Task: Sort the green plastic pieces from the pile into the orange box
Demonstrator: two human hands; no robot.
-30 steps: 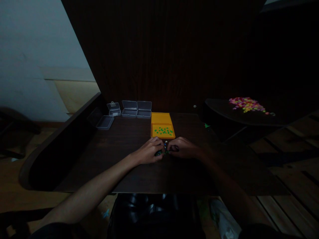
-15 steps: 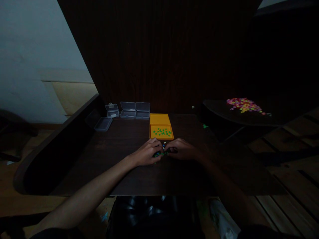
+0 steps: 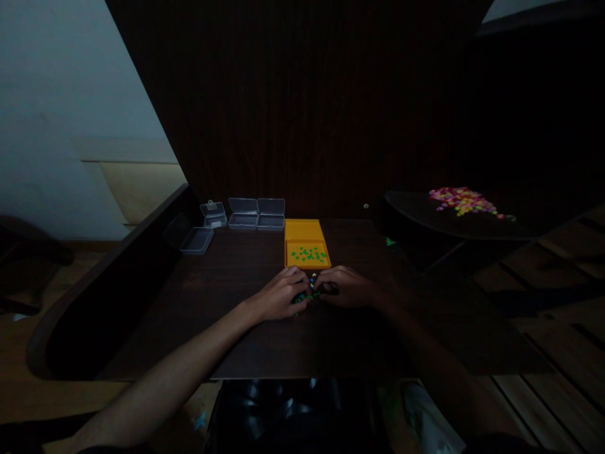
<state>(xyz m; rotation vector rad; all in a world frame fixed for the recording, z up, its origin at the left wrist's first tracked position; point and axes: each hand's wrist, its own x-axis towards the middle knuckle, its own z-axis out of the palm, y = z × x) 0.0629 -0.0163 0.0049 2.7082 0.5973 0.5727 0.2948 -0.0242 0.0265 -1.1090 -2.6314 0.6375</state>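
Observation:
My left hand [image 3: 280,292] and my right hand [image 3: 346,287] rest together on the dark wooden table [image 3: 236,315], fingers curled inward around a small heap of green and blue pieces [image 3: 309,291]. Both hands are closed in a pinch; what each fingertip holds is too small and dark to name. Just beyond the hands lies an open orange box [image 3: 306,248] with several green pieces scattered in its near half.
Clear plastic boxes [image 3: 256,214] stand open at the table's back left, one more [image 3: 197,240] near the left rail. A pile of pink and yellow pieces [image 3: 460,200] lies on a dark round surface at the right. A dark panel rises behind.
The hands have stayed together at the small heap with only slight finger shifts. The view has drifted a little, so everything sits slightly lower in frame.

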